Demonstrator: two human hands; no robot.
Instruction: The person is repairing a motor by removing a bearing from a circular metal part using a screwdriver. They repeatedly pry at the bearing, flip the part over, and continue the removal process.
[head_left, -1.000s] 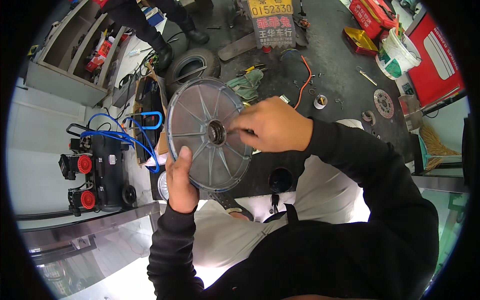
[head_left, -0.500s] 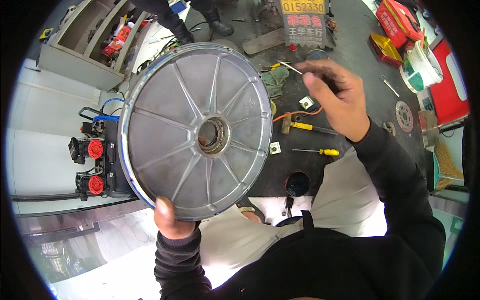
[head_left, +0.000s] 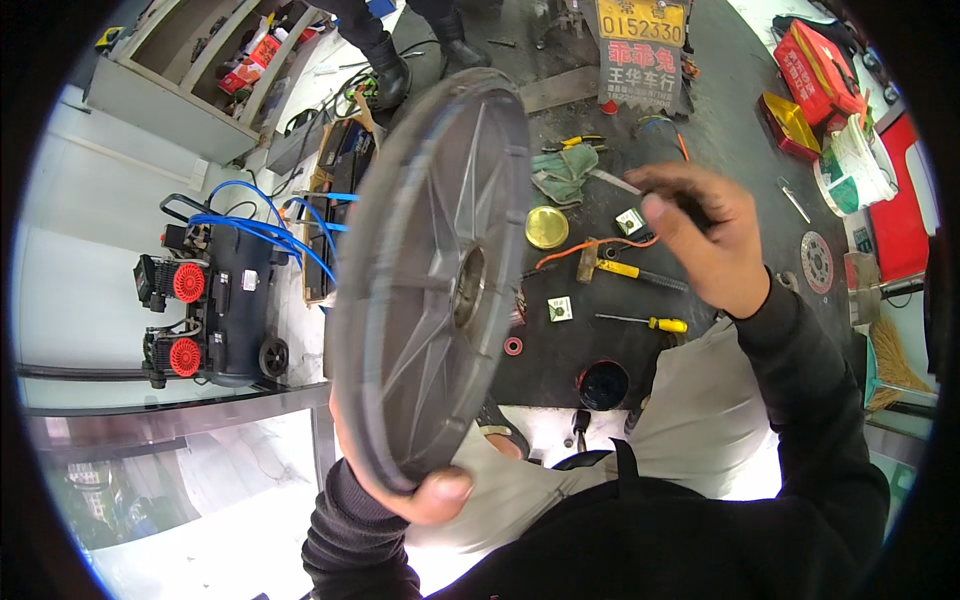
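My left hand (head_left: 432,498) grips the lower rim of a grey metal wheel hub (head_left: 415,315), ribbed like spokes with a round hole at its centre. The wheel stands tilted and partly edge-on, blurred by motion. On the right, my right hand (head_left: 712,232) pinches a thin pale rod (head_left: 614,181), its tip pointing toward the green cloth (head_left: 566,174). Between the hands lie a round yellow tin (head_left: 547,227), a small white-and-green box (head_left: 560,308) and a hammer (head_left: 640,272). A yellow-handled screwdriver (head_left: 650,322) and a dark cup (head_left: 603,385) are nearer me.
An air compressor (head_left: 235,320) with blue hoses stands at the left. A person's boots (head_left: 388,72) are at the far side, by a grey cabinet (head_left: 170,105). To the right are a brake disc (head_left: 817,262), a white bucket (head_left: 840,180) and a broom (head_left: 888,350).
The wheel has turned from nearly face-on to a steep tilt, and my left hand has shifted right and down with it. My right hand has moved slightly right and down with the rod.
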